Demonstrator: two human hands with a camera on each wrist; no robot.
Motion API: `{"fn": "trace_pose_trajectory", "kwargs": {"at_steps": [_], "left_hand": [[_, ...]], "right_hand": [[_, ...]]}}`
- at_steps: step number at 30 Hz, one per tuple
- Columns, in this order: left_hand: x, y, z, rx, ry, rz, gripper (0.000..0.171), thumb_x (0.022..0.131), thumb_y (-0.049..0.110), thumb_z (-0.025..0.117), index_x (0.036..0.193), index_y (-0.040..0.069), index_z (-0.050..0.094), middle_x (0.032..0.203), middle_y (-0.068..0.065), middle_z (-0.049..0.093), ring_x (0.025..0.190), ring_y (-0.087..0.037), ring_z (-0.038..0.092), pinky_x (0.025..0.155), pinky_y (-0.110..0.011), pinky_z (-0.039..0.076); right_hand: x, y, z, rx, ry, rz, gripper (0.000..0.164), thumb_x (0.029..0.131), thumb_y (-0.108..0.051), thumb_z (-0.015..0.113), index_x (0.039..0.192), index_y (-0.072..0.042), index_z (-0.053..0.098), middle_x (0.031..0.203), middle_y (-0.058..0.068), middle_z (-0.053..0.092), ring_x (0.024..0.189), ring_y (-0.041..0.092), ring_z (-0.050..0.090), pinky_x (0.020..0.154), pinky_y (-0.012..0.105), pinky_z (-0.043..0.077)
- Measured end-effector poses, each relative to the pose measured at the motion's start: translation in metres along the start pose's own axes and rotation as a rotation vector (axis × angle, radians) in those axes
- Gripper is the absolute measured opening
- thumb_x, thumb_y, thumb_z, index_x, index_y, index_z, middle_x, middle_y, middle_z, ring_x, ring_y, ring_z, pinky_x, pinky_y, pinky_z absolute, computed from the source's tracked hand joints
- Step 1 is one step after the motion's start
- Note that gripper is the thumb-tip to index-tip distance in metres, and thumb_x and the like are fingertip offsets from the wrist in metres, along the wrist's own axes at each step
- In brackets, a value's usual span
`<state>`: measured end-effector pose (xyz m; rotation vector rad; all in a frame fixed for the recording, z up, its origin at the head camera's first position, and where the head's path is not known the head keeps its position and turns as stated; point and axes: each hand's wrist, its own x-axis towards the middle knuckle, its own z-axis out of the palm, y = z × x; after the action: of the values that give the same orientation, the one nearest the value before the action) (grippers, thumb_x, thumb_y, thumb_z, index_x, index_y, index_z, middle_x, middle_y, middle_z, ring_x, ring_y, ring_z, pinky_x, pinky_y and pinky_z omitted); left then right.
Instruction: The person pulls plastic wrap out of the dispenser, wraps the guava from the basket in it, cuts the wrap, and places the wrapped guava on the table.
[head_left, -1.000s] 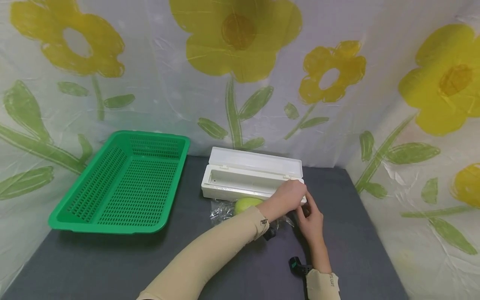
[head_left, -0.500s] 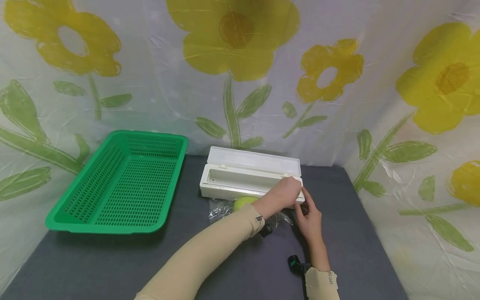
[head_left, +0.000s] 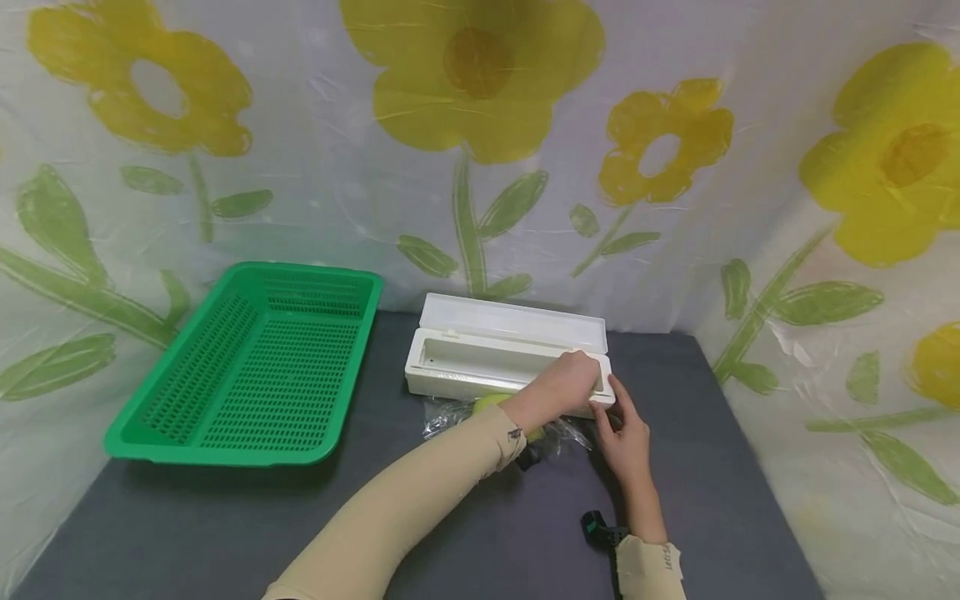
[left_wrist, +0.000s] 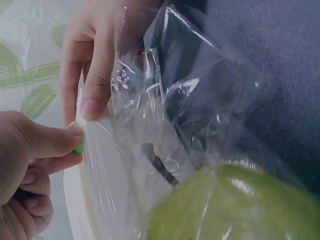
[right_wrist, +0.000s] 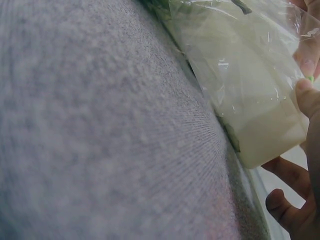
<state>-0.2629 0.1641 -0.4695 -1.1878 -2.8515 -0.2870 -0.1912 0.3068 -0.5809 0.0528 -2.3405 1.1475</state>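
Observation:
A long white cling film dispenser box [head_left: 457, 385] lies on the dark tabletop, its lid [head_left: 510, 321] raised at the back. My left hand [head_left: 566, 383] reaches over its right part. In the left wrist view, thumb and finger of that hand pinch a small green slider [left_wrist: 79, 146] at the box's edge. My right hand [head_left: 626, 437] holds the box's right end, thumb at the front and fingers round the end. Clear plastic film [left_wrist: 175, 90] hangs from the front edge, over a green fruit [left_wrist: 225, 207] with a brown stem. My left forearm partly hides the fruit in the head view.
A green plastic basket [head_left: 341, 417] with slotted walls stands at the left of the table [head_left: 720, 500]. Behind and beside the table hangs a pale curtain [head_left: 337, 225] printed with yellow flowers. Black wrist cameras sit on both wrists.
My left hand has slid slightly left along the box, baring more of its right end. The right hand keeps its place there; box and basket stay put.

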Motion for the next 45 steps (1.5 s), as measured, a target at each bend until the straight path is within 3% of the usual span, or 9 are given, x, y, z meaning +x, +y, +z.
{"fn": "trace_pose_trajectory", "kwargs": {"at_steps": [7, 13, 21, 27, 37, 45], "left_hand": [[-0.008, -0.003, -0.005, 0.031, -0.026, 0.007, 0.006, 0.097, 0.011, 0.075, 0.091, 0.011, 0.075, 0.086, -0.003, 0.076, 0.084, -0.018, 0.074, 0.077, -0.029, 0.058], [-0.012, -0.011, -0.009, 0.017, -0.028, -0.003, 0.029, 0.095, 0.0, 0.07, 0.072, 0.015, 0.061, 0.069, 0.002, 0.067, 0.066, -0.014, 0.062, 0.068, -0.027, 0.053], [-0.015, -0.019, -0.012, -0.022, -0.045, 0.007, 0.043, 0.088, -0.001, 0.076, 0.063, 0.018, 0.046, 0.059, 0.006, 0.047, 0.061, -0.012, 0.048, 0.064, -0.026, 0.049], [-0.02, -0.027, -0.013, -0.059, -0.055, -0.02, 0.048, 0.084, -0.006, 0.07, 0.058, 0.019, 0.039, 0.057, 0.007, 0.042, 0.058, -0.012, 0.043, 0.059, -0.024, 0.042], [-0.032, -0.042, -0.015, -0.084, -0.038, -0.008, 0.05, 0.08, -0.01, 0.067, 0.055, 0.021, 0.036, 0.053, 0.008, 0.039, 0.052, -0.01, 0.038, 0.052, -0.02, 0.036], [-0.041, -0.047, -0.025, -0.123, -0.074, -0.012, 0.052, 0.079, -0.013, 0.064, 0.054, 0.02, 0.031, 0.051, 0.008, 0.028, 0.049, -0.008, 0.028, 0.049, -0.019, 0.029]], "right_hand": [[-0.002, 0.001, 0.004, 0.028, -0.017, 0.007, 0.061, 0.099, -0.006, 0.075, 0.155, -0.004, 0.052, 0.106, 0.026, 0.076, 0.099, 0.042, 0.075, 0.086, 0.06, 0.06], [0.0, 0.002, 0.003, 0.039, 0.006, -0.012, 0.06, 0.098, -0.003, 0.075, 0.154, -0.004, 0.053, 0.103, 0.028, 0.076, 0.097, 0.043, 0.074, 0.085, 0.062, 0.059], [0.002, 0.004, -0.003, 0.033, 0.007, -0.015, 0.06, 0.098, -0.003, 0.075, 0.154, -0.003, 0.053, 0.105, 0.029, 0.075, 0.099, 0.044, 0.074, 0.085, 0.063, 0.059], [0.001, 0.005, -0.002, 0.05, 0.0, -0.007, 0.061, 0.098, -0.003, 0.075, 0.155, -0.004, 0.053, 0.108, 0.029, 0.075, 0.101, 0.045, 0.074, 0.086, 0.062, 0.058], [0.001, 0.003, 0.002, 0.042, -0.012, 0.02, 0.062, 0.099, -0.006, 0.075, 0.156, -0.007, 0.052, 0.112, 0.028, 0.075, 0.103, 0.045, 0.074, 0.089, 0.062, 0.058], [0.001, 0.004, 0.001, 0.041, -0.013, 0.017, 0.061, 0.1, -0.006, 0.074, 0.156, -0.005, 0.052, 0.107, 0.028, 0.075, 0.101, 0.045, 0.074, 0.089, 0.063, 0.058]]}}
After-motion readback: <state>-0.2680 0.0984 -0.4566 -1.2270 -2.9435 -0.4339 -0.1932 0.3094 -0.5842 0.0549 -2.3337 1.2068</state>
